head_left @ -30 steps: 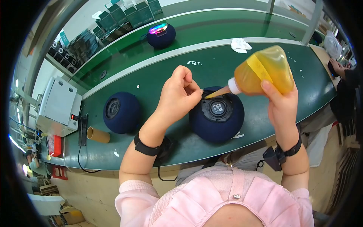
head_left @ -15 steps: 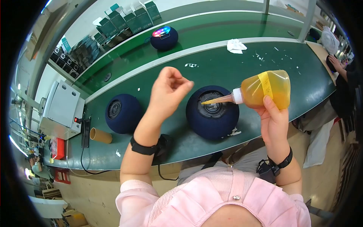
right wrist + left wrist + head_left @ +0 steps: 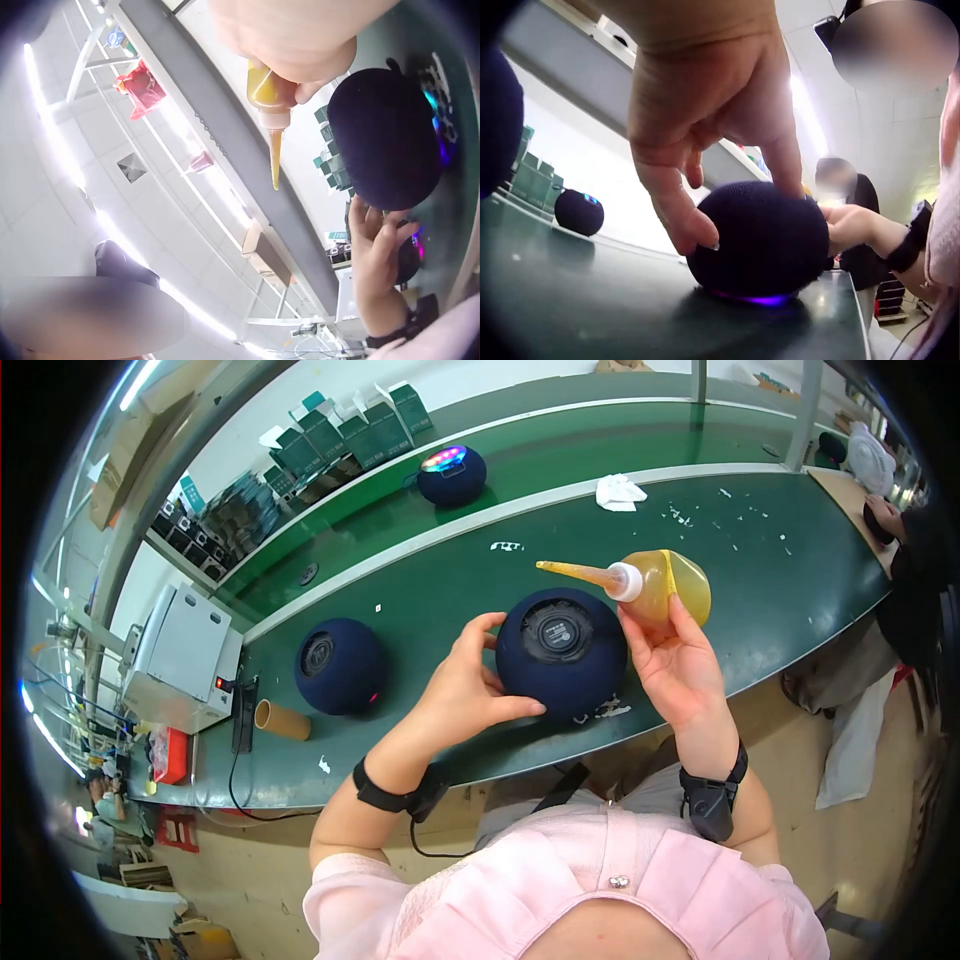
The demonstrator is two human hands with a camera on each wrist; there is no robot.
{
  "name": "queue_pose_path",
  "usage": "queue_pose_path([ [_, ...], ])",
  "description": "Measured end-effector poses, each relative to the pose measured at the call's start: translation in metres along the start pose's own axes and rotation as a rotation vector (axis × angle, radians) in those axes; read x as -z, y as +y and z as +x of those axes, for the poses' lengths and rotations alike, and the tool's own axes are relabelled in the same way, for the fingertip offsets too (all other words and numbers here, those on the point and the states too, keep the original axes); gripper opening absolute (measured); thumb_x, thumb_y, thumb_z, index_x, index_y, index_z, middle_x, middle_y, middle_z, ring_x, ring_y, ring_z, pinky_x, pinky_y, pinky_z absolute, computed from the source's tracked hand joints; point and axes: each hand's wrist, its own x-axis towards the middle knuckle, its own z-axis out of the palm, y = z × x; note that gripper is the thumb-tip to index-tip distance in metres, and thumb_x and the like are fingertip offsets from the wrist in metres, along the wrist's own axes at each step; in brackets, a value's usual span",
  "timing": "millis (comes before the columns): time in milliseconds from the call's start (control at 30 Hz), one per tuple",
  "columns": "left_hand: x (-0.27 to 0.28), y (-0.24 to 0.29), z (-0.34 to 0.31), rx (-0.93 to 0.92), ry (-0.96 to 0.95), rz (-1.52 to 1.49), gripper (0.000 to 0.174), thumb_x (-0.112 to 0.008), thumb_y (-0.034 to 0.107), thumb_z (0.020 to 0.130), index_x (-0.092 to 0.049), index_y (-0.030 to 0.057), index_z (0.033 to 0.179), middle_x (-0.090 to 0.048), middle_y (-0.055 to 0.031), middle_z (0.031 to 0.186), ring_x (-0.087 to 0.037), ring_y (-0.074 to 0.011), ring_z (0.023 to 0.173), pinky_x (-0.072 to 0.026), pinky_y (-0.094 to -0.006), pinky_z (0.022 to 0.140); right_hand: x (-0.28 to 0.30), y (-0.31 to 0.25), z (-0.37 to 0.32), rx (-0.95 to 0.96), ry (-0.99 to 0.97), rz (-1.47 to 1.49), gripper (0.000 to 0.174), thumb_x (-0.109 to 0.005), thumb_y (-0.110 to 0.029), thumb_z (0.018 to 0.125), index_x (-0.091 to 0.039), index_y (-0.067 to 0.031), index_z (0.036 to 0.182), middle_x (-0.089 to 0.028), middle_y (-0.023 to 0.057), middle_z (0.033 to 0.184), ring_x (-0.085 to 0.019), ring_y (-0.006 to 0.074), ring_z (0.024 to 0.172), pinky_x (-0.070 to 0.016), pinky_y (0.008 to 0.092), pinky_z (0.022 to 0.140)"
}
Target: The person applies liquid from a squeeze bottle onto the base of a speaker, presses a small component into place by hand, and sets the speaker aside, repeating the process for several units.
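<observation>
Farthest left, a spare navy speaker (image 3: 340, 665) sits on the green bench (image 3: 450, 590). At bench centre, my left hand (image 3: 470, 685) wraps thumb and fingers around the round speaker (image 3: 562, 650), probably to stop it rolling. My right hand (image 3: 675, 665) grips the squeeze bottle (image 3: 655, 585) of amber liquid, nozzle raised clear of the speaker, likely to avoid drips.

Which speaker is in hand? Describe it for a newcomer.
On the long green bench, go to the near edge. The speaker there sits between the left hand, which grips it, and the right hand holding a yellow bottle. The left speaker and the lit back speaker lie untouched.
</observation>
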Motion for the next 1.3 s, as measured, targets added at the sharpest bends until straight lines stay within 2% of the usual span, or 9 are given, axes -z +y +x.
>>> queue_pose_path([
  [167, -0.034, 0.002, 0.066, -0.084, 0.002, 0.002, 0.093, -0.082, 0.011, 0.060, -0.024, 0.0035, 0.133, -0.040, -0.0216, 0.123, -0.064, -0.0217, 0.078, -0.0532, -0.0279, 0.063, 0.009, -0.030, -0.001, 0.126, -0.028, 0.111, 0.029, -0.053, -0.017, 0.090, -0.050, -0.0004, 0.115, -0.055, 0.0133, 0.112, -0.054, 0.0256, 0.107, -0.0470, 0.0371, 0.095],
  [233, -0.060, 0.007, 0.113, -0.326, 0.077, 0.146, 0.086, -0.080, 0.014, 0.065, -0.028, 0.0022, 0.133, -0.038, -0.0238, 0.128, -0.064, -0.0234, 0.081, -0.0532, -0.0293, 0.066, 0.015, -0.047, 0.000, 0.187, -0.041, 0.150, 0.029, -0.052, -0.017, 0.091, -0.050, -0.0002, 0.115, -0.055, 0.0132, 0.112, -0.054, 0.0260, 0.108, -0.0469, 0.0370, 0.095],
  [367, -0.122, 0.020, 0.211, -0.478, -0.156, -0.154, 0.074, -0.070, 0.009, 0.075, -0.027, 0.0045, 0.136, -0.036, -0.0214, 0.132, -0.058, -0.0245, 0.101, -0.0508, -0.0316, 0.078, 0.032, -0.079, -0.001, 0.316, -0.070, 0.213, 0.030, -0.051, -0.018, 0.092, -0.049, -0.0002, 0.116, -0.055, 0.0134, 0.114, -0.054, 0.0268, 0.108, -0.0469, 0.0371, 0.095],
  [533, -0.128, 0.053, 0.210, -0.311, -0.330, -0.443, 0.028, -0.057, 0.007, 0.085, -0.054, 0.0026, 0.112, -0.058, -0.0094, 0.108, -0.058, -0.0156, 0.094, -0.0495, -0.0277, 0.077, 0.053, -0.079, -0.019, 0.345, 0.009, 0.140, 0.032, -0.051, -0.020, 0.092, -0.048, -0.0027, 0.119, -0.055, 0.0118, 0.116, -0.054, 0.0254, 0.108, -0.0472, 0.0369, 0.094],
  [633, -0.077, 0.055, 0.181, -0.299, -0.450, -0.431, 0.022, -0.058, 0.008, 0.084, -0.058, 0.0029, 0.105, -0.062, -0.0073, 0.097, -0.059, -0.0154, 0.091, -0.0499, -0.0282, 0.075, 0.051, -0.071, -0.018, 0.283, 0.020, 0.133, 0.033, -0.052, -0.020, 0.091, -0.047, -0.0045, 0.120, -0.053, 0.0111, 0.118, -0.052, 0.0248, 0.110, -0.0467, 0.0370, 0.094],
  [700, -0.032, 0.048, 0.169, -0.292, -0.416, -0.394, 0.021, -0.059, 0.009, 0.084, -0.058, 0.0036, 0.104, -0.062, -0.0077, 0.097, -0.061, -0.0168, 0.089, -0.0501, -0.0284, 0.075, 0.048, -0.063, -0.011, 0.205, -0.039, 0.103, 0.034, -0.052, -0.021, 0.091, -0.046, -0.0051, 0.121, -0.052, 0.0107, 0.119, -0.051, 0.0247, 0.111, -0.0464, 0.0370, 0.095],
  [967, 0.116, -0.028, 0.187, 0.095, 0.468, -0.440, 0.033, -0.061, 0.013, 0.078, -0.052, 0.0065, 0.110, -0.059, -0.0071, 0.097, -0.059, -0.0178, 0.086, -0.0473, -0.0315, 0.069, 0.017, -0.014, 0.033, -0.141, -0.206, 0.023, 0.036, -0.055, -0.022, 0.089, -0.046, -0.0049, 0.119, -0.054, 0.0104, 0.116, -0.054, 0.0230, 0.105, -0.0481, 0.0382, 0.091],
  [1167, 0.155, -0.135, 0.249, 0.298, 0.505, -0.558, 0.021, -0.061, 0.016, 0.081, -0.052, 0.0115, 0.099, -0.053, -0.0015, 0.080, -0.053, -0.0144, 0.070, -0.0452, -0.0332, 0.063, 0.022, 0.003, 0.037, -0.299, -0.153, 0.141, 0.039, -0.057, -0.019, 0.088, -0.045, -0.0072, 0.123, -0.047, 0.0119, 0.125, -0.044, 0.0252, 0.118, -0.0380, 0.0398, 0.102],
  [1300, 0.134, -0.127, 0.280, 0.356, 0.638, -0.571, 0.032, -0.065, 0.023, 0.078, -0.054, 0.0029, 0.101, -0.051, -0.0071, 0.084, -0.052, -0.0201, 0.075, -0.0494, -0.0388, 0.067, 0.027, -0.018, 0.036, -0.118, -0.075, 0.099, 0.035, -0.053, -0.021, 0.090, -0.048, -0.0063, 0.121, -0.051, 0.0112, 0.122, -0.048, 0.0264, 0.114, -0.0411, 0.0386, 0.100],
])
